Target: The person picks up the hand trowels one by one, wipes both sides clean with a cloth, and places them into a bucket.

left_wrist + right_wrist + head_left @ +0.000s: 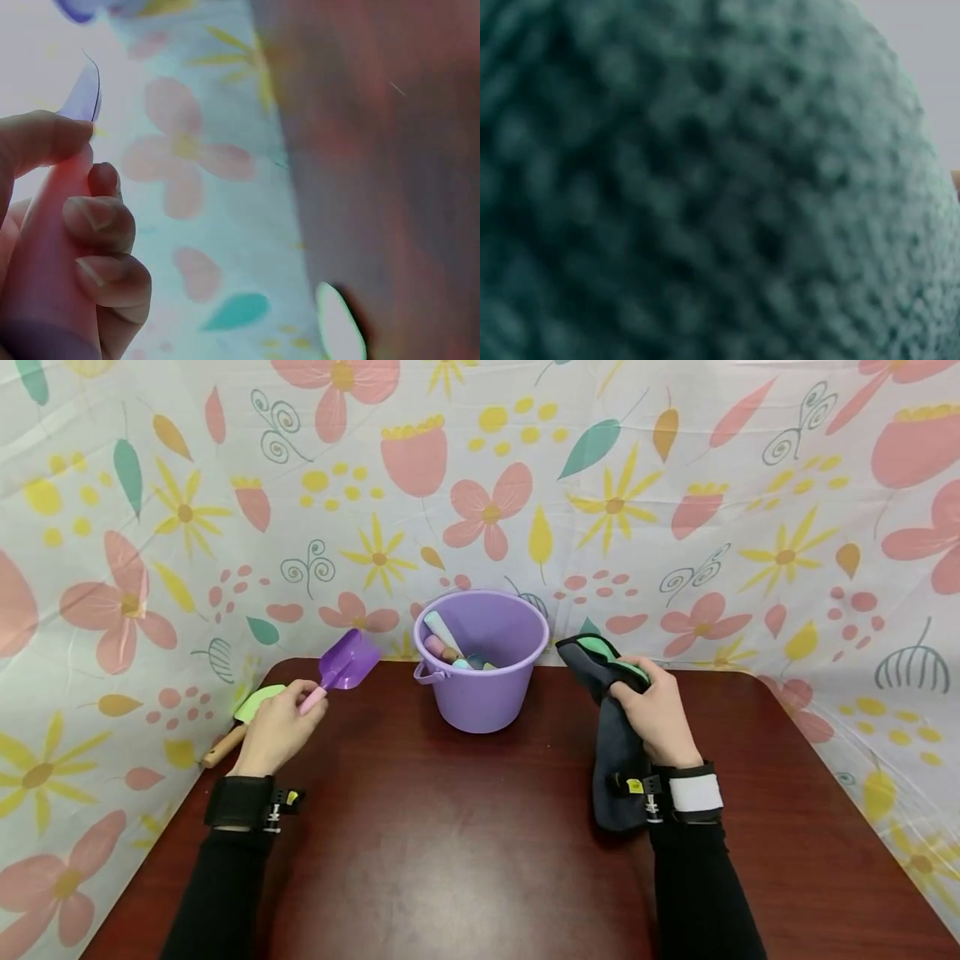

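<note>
My left hand (279,727) grips the pink handle of a small purple toy shovel (351,658). In the left wrist view the fingers (112,281) curl round that handle, with the thumb along its upper end. My right hand (651,710) holds dark grey slippers (618,777) with a bright green lining, thumb on one side and fingers on the other. One part tilts up to the left, while a long rounded part hangs below. Dark, nubby fabric (705,187) fills most of the right wrist view, so the right fingers are hidden there.
A lilac bucket (480,697) with several pastel-coloured things inside stands at the back middle of the brown table (450,827). Beside my left hand, at the table's left edge, lies a green trowel (228,743) with a wooden handle. A flower-printed cloth (487,460) hangs around the table.
</note>
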`<state>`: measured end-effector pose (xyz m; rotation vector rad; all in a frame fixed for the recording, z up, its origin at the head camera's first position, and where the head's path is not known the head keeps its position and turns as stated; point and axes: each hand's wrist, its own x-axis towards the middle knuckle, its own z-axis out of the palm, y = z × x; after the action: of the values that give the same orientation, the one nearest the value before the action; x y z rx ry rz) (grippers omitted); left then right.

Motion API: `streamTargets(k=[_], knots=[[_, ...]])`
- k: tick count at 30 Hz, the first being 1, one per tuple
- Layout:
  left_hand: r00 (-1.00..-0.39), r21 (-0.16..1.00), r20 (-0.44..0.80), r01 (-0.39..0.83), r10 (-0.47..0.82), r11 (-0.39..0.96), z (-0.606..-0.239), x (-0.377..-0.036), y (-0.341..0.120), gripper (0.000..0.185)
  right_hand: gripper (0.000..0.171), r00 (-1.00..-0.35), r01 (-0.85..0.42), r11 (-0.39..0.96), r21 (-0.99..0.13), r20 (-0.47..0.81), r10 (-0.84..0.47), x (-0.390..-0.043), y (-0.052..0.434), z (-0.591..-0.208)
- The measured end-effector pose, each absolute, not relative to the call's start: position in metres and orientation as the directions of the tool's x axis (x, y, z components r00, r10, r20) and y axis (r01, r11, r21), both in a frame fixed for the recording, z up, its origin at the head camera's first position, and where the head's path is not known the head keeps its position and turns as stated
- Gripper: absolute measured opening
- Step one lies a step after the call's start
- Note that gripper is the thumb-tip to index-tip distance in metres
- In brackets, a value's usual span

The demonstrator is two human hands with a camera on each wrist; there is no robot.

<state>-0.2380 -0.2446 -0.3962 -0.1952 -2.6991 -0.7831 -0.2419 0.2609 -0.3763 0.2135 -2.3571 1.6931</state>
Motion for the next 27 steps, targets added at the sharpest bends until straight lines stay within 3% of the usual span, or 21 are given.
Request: streamTargets(k=[7, 15, 22, 27], knots=[[-0.882, 0.524, 0.465, 0.344, 0.077, 0.779, -0.367, -0.241, -0.194, 0.028, 0.034, -0.949, -0.300, 0.097, -0.949, 0.307, 0.076, -0.232, 0.249, -0.348], [-0.887, 0.607, 0.435, 0.415, 0.154, 0.678, -0.339, -0.241, -0.138, 0.029, 0.030, -0.907, -0.416, -0.045, -0.908, 0.410, 0.096, -0.218, 0.240, -0.325], [-0.875, 0.627, 0.431, 0.466, 0.220, 0.624, -0.331, -0.239, -0.112, 0.021, 0.030, -0.887, -0.445, 0.134, -0.886, 0.456, 0.070, -0.217, 0.229, -0.319], [-0.861, 0.618, 0.428, 0.500, 0.274, 0.607, -0.331, -0.231, -0.098, 0.020, 0.027, -0.875, -0.445, 0.285, -0.849, 0.480, 0.063, -0.195, 0.216, -0.302]])
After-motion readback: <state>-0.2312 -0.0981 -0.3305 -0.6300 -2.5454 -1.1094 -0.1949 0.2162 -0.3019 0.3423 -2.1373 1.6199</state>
